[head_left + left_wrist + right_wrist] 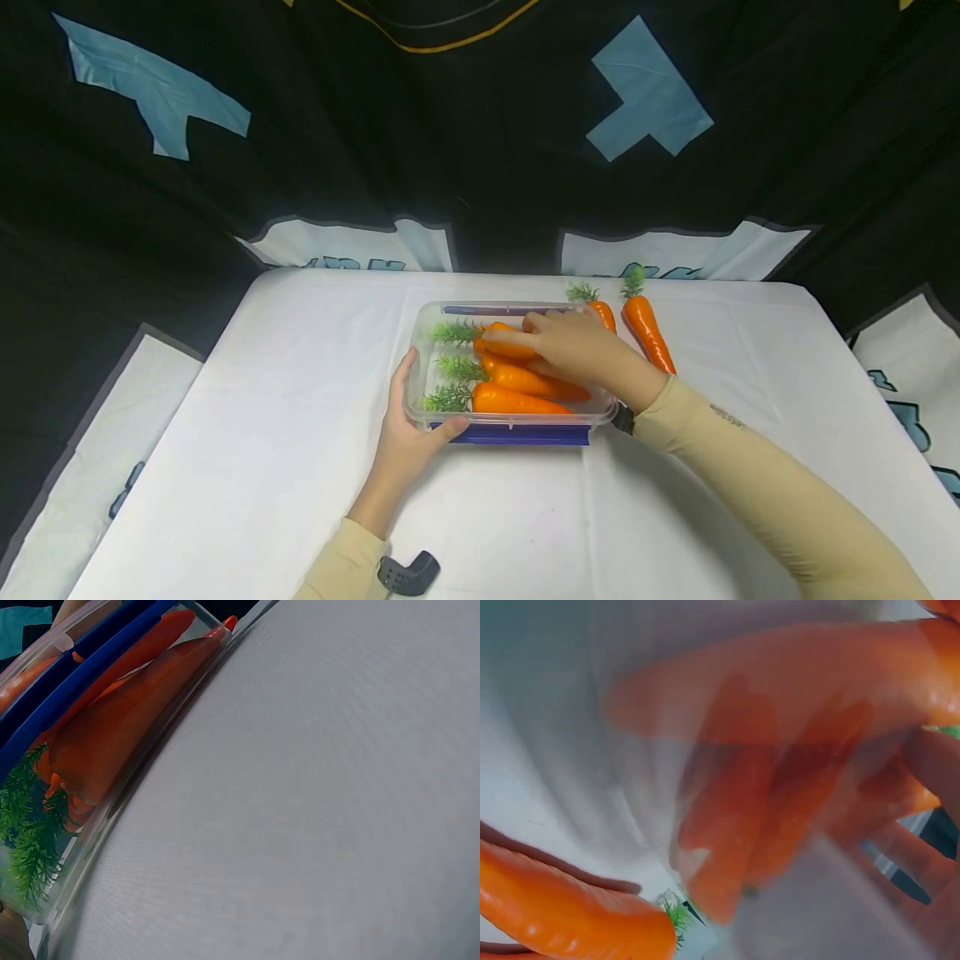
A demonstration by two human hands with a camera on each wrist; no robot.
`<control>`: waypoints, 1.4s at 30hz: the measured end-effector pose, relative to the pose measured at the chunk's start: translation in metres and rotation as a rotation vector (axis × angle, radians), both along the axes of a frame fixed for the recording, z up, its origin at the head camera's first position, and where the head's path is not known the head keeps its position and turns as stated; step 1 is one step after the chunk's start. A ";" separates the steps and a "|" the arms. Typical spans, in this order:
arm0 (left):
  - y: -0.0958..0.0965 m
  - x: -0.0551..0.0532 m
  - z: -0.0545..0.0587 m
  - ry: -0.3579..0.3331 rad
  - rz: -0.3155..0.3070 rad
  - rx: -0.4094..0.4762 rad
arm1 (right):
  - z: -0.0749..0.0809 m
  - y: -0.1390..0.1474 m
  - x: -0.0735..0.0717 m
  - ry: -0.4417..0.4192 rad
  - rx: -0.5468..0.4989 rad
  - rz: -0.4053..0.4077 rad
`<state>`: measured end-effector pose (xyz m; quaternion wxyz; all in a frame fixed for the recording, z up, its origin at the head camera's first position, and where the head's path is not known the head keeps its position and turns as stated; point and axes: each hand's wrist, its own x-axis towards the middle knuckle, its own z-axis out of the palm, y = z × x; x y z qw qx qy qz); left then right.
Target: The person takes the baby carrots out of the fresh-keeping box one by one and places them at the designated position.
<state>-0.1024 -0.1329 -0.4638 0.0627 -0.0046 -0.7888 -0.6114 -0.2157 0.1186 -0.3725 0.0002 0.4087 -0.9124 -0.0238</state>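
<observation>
A clear plastic food container with blue locking flaps holds several toy carrots, their green tops all towards the left. My left hand grips its front left corner, thumb over the front rim and fingers along the left wall. Inside the container, my right hand holds the rearmost carrot, index finger lying over it and thumb at its near side. The front carrot shows through the wall in the left wrist view. Through the plastic, the right wrist view shows right-hand fingers below a carrot.
Two more carrots lie on the white table behind and right of the container: one carrot in full view, another carrot partly hidden by the right hand. A black cloth hangs past the table's far edge.
</observation>
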 end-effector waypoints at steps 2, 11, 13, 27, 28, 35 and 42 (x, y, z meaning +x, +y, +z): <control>0.000 0.000 0.000 -0.003 0.001 0.000 | -0.002 -0.001 0.000 0.007 0.022 0.009; 0.000 0.001 0.000 -0.002 0.005 -0.001 | -0.001 -0.001 0.002 -0.017 0.062 0.010; 0.000 0.001 0.001 -0.001 0.006 -0.004 | -0.001 -0.001 0.000 -0.031 0.054 0.001; 0.002 0.002 0.002 -0.006 0.005 0.012 | -0.009 0.002 -0.013 -0.217 0.012 -0.088; 0.002 0.002 0.003 -0.007 0.004 0.012 | -0.009 0.002 -0.013 -0.228 0.003 -0.090; 0.002 0.002 0.002 -0.006 0.001 0.010 | -0.011 0.004 -0.013 -0.259 -0.067 -0.081; 0.001 0.002 0.002 -0.014 0.005 0.008 | -0.013 0.005 -0.012 -0.229 -0.094 -0.066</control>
